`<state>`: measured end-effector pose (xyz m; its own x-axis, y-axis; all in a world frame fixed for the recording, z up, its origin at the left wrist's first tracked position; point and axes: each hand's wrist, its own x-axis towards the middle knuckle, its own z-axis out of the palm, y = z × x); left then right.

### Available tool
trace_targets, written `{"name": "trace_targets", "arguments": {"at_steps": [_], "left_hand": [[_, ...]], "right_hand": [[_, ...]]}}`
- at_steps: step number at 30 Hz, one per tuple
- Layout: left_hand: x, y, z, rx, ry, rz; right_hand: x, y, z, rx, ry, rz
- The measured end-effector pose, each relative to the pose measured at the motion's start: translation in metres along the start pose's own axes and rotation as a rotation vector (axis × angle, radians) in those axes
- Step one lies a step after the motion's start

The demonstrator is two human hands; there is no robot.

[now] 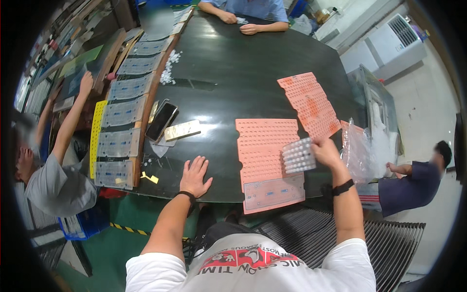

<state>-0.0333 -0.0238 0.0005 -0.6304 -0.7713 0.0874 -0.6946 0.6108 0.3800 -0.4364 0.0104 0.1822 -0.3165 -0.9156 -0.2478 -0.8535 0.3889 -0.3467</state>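
My left hand point(195, 176) rests on the dark green table near its front edge, fingers spread and nothing in them. In my right hand point(327, 153) is a clear tray with rows of round white pieces point(298, 155), gripped by its right edge. It is over the right side of an orange perforated board point(265, 146), whose rows of holes show. Across that board's near end lies a clear rectangular plate point(273, 192) with blue markings. A second orange board point(309, 104) lies at an angle farther back, right of the first.
Left of centre are a phone point(161, 121) and a pale gold bar point(182, 130). Small white pieces point(170, 68) lie by a row of clear plates point(124, 114) along the left edge. A plastic bag point(357, 153) is at right. Other people work at left, far side and right.
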Motion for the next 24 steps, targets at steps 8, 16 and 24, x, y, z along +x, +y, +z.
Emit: {"name": "trace_targets", "arguments": {"at_steps": [8,16,24], "left_hand": [[-0.001,-0.005,-0.004,0.008,0.029,0.013],[0.009,0.001,-0.004,-0.056,-0.037,0.086],[0.008,-0.015,0.012,0.252,-0.079,0.124]], "right_hand": [[-0.042,0.026,-0.093,-0.438,0.347,0.042],[-0.106,0.050,-0.155,-0.331,0.648,0.289],[-0.296,0.048,-0.309,-0.130,0.875,0.674]]}}
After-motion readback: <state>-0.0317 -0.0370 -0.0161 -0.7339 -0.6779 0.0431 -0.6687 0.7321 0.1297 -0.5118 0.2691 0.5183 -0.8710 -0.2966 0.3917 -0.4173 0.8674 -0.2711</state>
